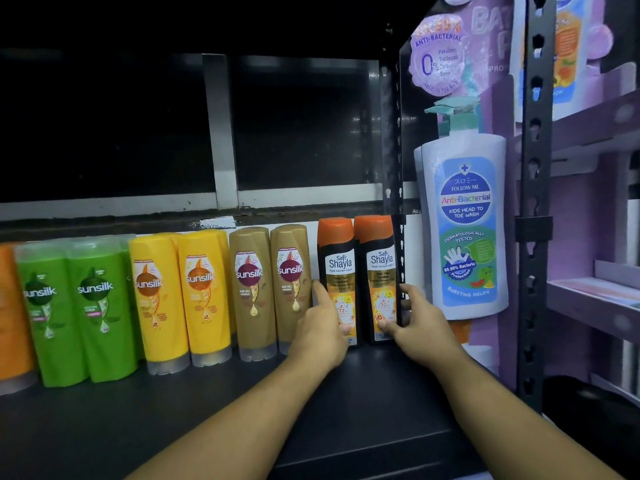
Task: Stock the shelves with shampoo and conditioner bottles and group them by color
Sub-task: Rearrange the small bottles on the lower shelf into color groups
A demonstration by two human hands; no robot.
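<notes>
Safi Shayla bottles [341, 268]: left hand [320, 332] and right hand [420, 323] each grip one, thumbs covering lower labels. Orange bottle [10, 317] cropped at left.

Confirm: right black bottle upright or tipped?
Upright. Right black bottle, gripped by the right hand, stands on the shelf, orange cap up, parallel to the left black bottle.

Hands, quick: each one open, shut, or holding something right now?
Left hand: grips the left black bottle.
Right hand: grips the right black bottle.
</notes>
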